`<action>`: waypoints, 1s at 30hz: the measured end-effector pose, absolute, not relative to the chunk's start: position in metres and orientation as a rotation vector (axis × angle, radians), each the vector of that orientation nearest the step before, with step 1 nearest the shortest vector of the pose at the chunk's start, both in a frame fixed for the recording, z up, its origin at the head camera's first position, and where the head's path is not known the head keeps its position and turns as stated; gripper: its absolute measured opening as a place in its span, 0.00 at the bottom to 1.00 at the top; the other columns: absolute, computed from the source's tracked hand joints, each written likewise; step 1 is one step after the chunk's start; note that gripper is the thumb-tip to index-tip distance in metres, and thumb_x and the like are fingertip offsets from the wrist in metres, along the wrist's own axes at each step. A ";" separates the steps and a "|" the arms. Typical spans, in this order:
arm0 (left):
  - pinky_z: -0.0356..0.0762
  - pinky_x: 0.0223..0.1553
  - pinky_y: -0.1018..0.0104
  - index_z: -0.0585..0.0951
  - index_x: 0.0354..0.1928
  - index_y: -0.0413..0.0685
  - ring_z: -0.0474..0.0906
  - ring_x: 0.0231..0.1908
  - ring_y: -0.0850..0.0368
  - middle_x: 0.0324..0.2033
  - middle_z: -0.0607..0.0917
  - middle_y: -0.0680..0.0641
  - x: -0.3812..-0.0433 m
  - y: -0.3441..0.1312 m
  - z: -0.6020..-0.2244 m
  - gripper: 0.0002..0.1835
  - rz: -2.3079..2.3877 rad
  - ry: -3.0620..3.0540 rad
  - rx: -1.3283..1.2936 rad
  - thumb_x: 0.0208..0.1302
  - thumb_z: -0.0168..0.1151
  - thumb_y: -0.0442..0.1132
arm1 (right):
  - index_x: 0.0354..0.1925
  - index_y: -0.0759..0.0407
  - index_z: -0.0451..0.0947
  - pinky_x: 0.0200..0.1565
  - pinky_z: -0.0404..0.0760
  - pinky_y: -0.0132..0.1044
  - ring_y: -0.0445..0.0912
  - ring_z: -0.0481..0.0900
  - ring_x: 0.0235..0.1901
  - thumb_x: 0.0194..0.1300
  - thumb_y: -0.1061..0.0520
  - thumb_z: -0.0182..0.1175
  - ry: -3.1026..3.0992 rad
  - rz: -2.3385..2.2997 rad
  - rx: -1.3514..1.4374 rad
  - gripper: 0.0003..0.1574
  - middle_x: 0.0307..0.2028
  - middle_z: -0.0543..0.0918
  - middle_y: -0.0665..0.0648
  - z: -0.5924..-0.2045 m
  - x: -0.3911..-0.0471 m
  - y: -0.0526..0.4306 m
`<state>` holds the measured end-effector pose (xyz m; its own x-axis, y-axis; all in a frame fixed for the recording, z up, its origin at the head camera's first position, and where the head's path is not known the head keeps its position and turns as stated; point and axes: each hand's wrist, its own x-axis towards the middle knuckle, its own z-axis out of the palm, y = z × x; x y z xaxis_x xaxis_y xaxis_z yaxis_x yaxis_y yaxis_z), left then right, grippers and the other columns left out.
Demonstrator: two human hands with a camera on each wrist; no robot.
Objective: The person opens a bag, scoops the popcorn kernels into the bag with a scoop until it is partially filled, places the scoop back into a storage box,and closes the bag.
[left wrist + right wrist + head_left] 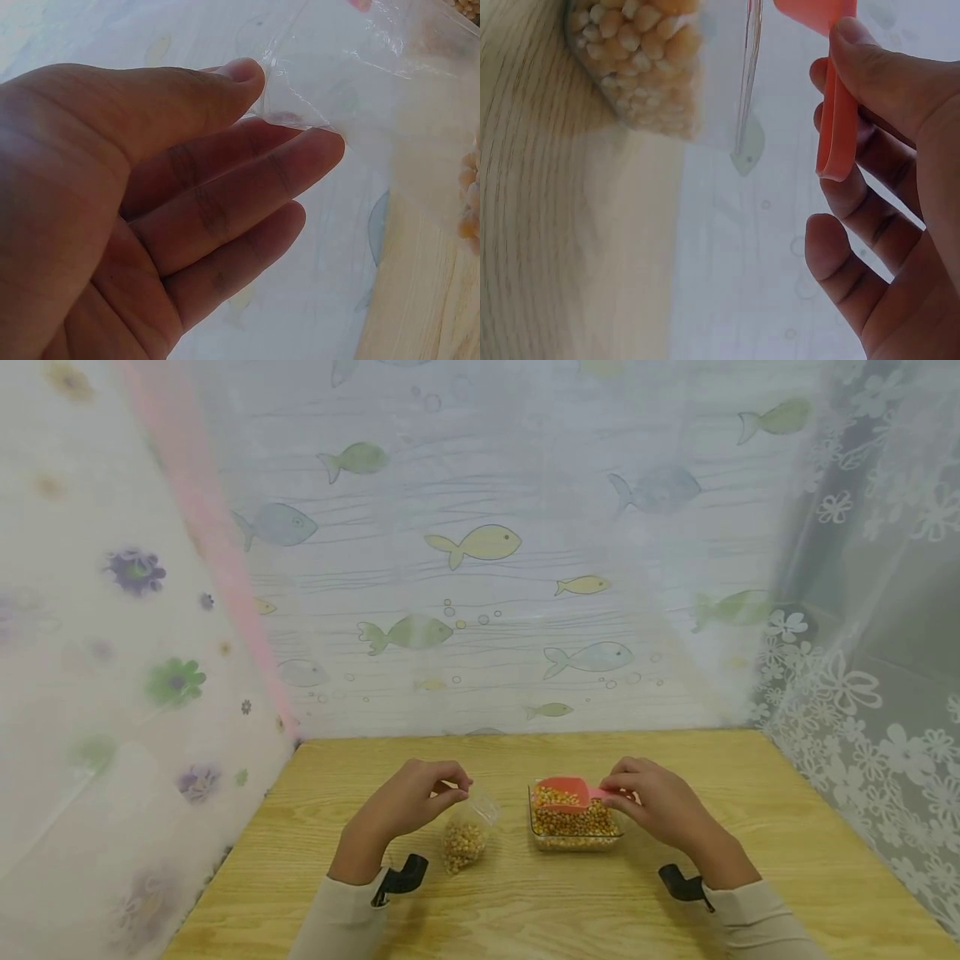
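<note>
The two hands are held apart over a table [480, 914]. By the left hand [411, 797], the edge of a clear plastic bag [467, 842] is pinched between thumb and fingers, the other fingers extended beneath. Pale corn kernels are gathered in the bottom of the bag; whether it rests on the table cannot be told. By the right hand [663, 802], a pinkish-red scoop [579, 788] is pinched at its handle. Kernels are carried in the scoop, which is held over a rectangular glass container [577, 842] filled with yellow-orange corn, right of the bag. Black devices [405, 875] are worn at both wrists, below pale sleeves [341, 920]. Behind, a fish-patterned sheet [487, 543] is hung.
</note>
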<state>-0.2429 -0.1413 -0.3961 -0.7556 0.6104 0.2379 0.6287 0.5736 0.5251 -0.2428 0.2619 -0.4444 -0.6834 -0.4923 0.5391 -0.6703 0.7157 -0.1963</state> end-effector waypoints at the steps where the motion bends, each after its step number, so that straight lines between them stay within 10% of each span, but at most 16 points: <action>1: 0.86 0.48 0.64 0.85 0.48 0.51 0.90 0.46 0.58 0.51 0.89 0.48 -0.243 -0.141 -0.396 0.06 -0.935 -2.759 -1.089 0.77 0.61 0.41 | 0.40 0.45 0.89 0.32 0.75 0.30 0.36 0.74 0.31 0.64 0.53 0.74 -2.462 0.532 0.897 0.06 0.37 0.81 0.41 -0.444 -0.242 0.261; 30: 0.87 0.49 0.64 0.85 0.47 0.54 0.90 0.46 0.59 0.50 0.89 0.48 -0.243 -0.140 -0.397 0.05 -0.924 -2.761 -1.087 0.76 0.62 0.42 | 0.41 0.47 0.89 0.36 0.77 0.33 0.37 0.74 0.34 0.65 0.51 0.73 -2.412 0.470 1.017 0.06 0.37 0.81 0.41 -0.419 -0.254 0.225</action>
